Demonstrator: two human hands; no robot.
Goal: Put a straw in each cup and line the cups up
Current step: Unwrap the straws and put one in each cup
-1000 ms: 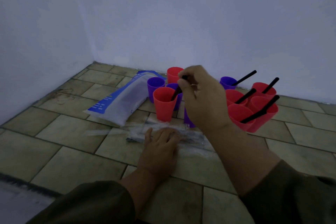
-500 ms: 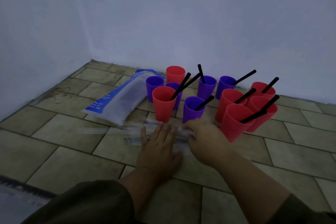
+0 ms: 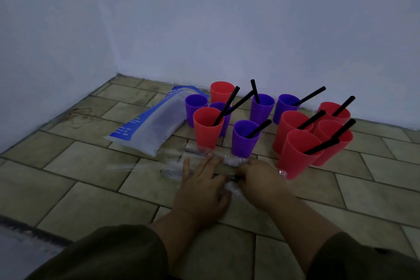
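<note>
Several red and purple cups stand clustered on the tiled floor. Black straws lean in most of them, among them the front red cup (image 3: 207, 129) and the front purple cup (image 3: 244, 138). The back red cup (image 3: 221, 92) and the left purple cup (image 3: 195, 107) hold no straw. My left hand (image 3: 201, 186) lies flat, pressing on the clear straw wrapper (image 3: 234, 161). Just right of it my right hand (image 3: 261, 182) has its fingers curled, pinching a black straw (image 3: 229, 176) that pokes out between the two hands.
A blue-and-white plastic packet (image 3: 150, 129) lies left of the cups. Walls meet in a corner close behind the cups. Four red cups (image 3: 297, 157) crowd together right beside my right hand. Bare tiles extend to the left and right front.
My right hand left a straw in the front red cup and dropped to the wrapper beside my left hand. It now pinches another straw. My left hand stayed pressed down.
</note>
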